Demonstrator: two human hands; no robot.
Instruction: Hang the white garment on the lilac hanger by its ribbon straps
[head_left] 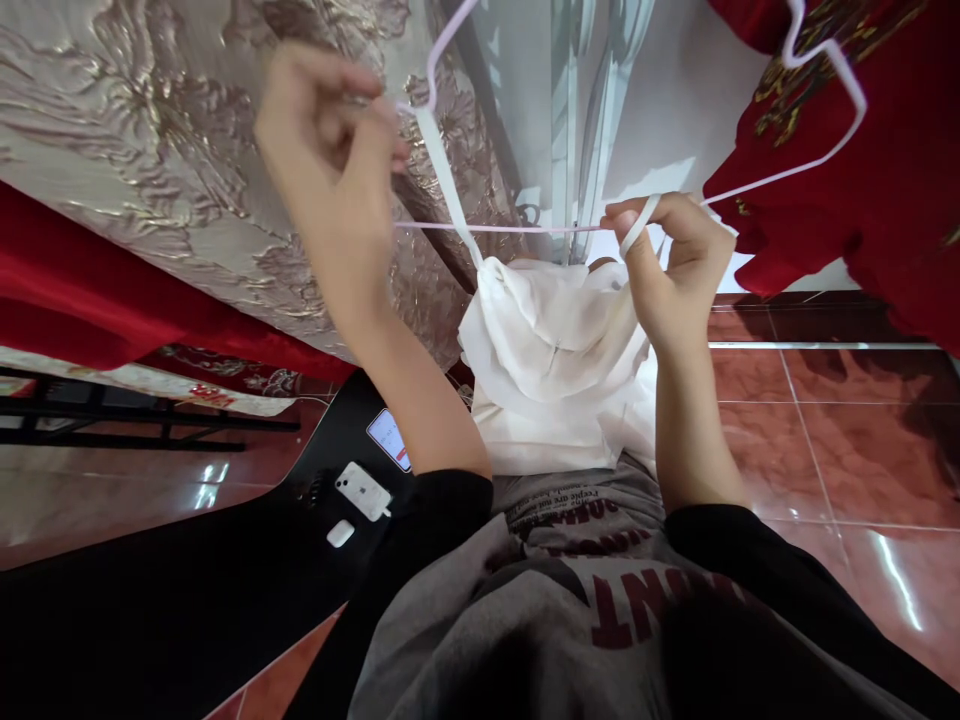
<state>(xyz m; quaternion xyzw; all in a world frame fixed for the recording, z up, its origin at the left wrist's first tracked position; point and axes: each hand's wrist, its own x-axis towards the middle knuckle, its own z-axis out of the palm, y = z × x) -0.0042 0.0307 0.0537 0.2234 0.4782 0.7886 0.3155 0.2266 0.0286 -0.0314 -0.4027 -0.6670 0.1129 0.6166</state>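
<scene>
A pale pink clothes hanger [517, 229] spans the gap between my hands, its bar level and its right shoulder rising past my right hand. My right hand [671, 265] is closed, thumb and forefinger pinching the bar's right part, with a white strap looped over them. My left hand [337, 150] is beside the hanger's left end, its fingers half curled and smeared by motion; whether it grips anything is unclear. Another white strap [450, 185] hangs over the left notch. Below both straps a white garment [555, 350] droops in loose folds against my front.
A black table [225, 570] at lower left bears a white phone [363, 490], another phone with a lit screen [390, 438] and a small white case [340, 533]. Embossed shiny fabric [187, 180] hangs at left, red cloth [810, 160] at right. Red tiles [817, 440] cover the floor.
</scene>
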